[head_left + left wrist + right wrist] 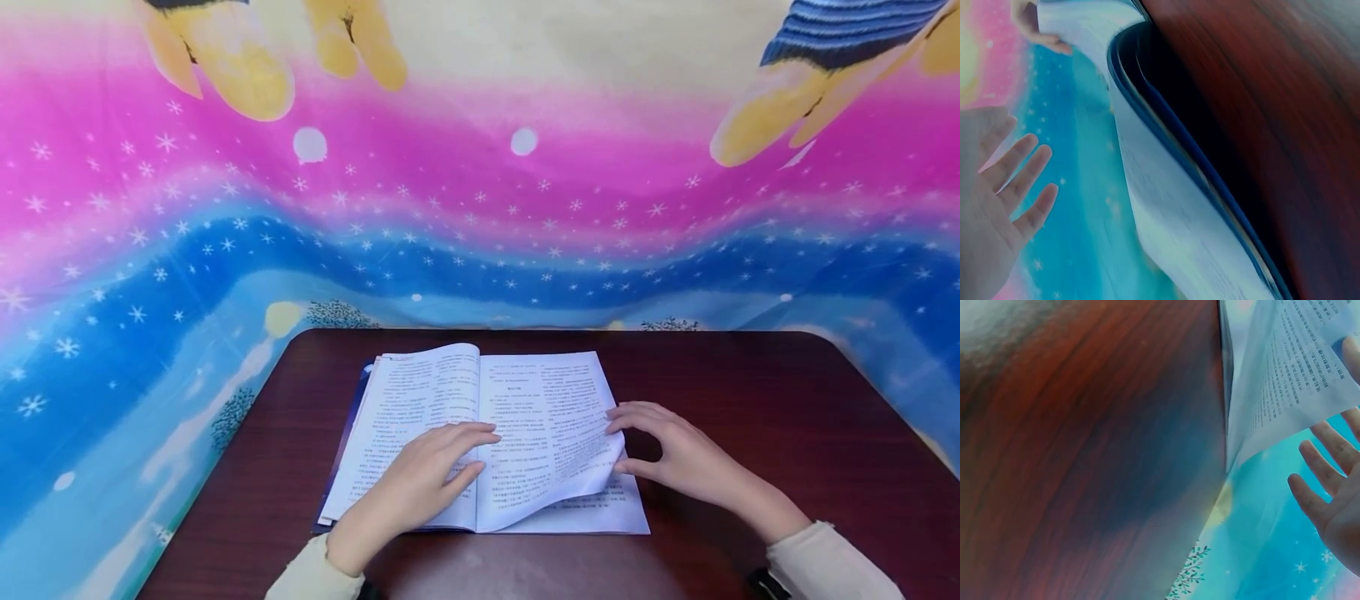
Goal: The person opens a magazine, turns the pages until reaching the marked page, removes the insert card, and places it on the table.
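A magazine lies spread on the dark table, both pages covered in small print. Its right-hand leaf is lifted along the lower outer edge and curls inward, baring the page beneath. My right hand is at that edge, fingertips over the leaf and thumb lower down, with a gap between them. The right wrist view shows the leaf's printed underside beside the thumb, the other fingers spread and fairly straight. My left hand extends over the left page, fingers relaxed towards the fold, nothing in its grasp.
The dark wooden table has rounded far corners. A patterned cloth in pink and blue with snowflakes hangs behind and around it. Dark blue cover edges show at the magazine's left side.
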The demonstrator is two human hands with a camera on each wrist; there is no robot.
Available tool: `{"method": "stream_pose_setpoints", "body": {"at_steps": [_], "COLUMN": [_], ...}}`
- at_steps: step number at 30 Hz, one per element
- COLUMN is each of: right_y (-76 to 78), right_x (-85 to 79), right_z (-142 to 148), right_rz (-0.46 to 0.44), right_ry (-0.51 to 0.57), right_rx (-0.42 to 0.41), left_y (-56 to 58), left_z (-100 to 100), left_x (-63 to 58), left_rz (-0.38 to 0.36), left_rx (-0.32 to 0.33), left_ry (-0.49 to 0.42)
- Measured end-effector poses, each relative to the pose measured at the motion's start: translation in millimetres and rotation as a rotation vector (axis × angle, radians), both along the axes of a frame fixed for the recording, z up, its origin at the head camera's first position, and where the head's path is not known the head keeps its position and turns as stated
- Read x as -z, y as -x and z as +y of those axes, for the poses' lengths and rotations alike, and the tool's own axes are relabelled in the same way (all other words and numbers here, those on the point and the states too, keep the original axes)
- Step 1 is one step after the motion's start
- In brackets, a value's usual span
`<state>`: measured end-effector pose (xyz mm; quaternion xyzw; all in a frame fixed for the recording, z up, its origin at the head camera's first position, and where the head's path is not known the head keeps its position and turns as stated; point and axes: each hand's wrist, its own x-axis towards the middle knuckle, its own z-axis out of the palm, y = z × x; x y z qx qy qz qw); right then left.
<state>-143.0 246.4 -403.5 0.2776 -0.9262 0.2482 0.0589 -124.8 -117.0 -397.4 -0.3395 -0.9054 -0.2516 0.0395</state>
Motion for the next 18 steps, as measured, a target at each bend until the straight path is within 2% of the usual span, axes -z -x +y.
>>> {"method": "stream_pose_setpoints", "body": {"at_steps": [6, 13, 18], "right_y": [-0.1, -0.2, -1.5], "right_x": [-6.2, -10.1, -11.8], "right_z": [-3.5, -6.0, -8.0], "right_rz": [0.0, 0.018, 0.057], "right_ry": [0.002, 0.011, 0.014], "right_rx": [0.017, 0.017, 0.016], "left_y": [-0.8, -0.1, -0.7], "left_z": [24.3, 53.6, 76.0], "left_x": [-3.0, -6.8, -11.4], "left_rz": [0.042, 0.168, 0.159], "left_rx": [0.086, 0.163, 0.179], "left_ry": [-0.037, -0.052, -0.028]}}
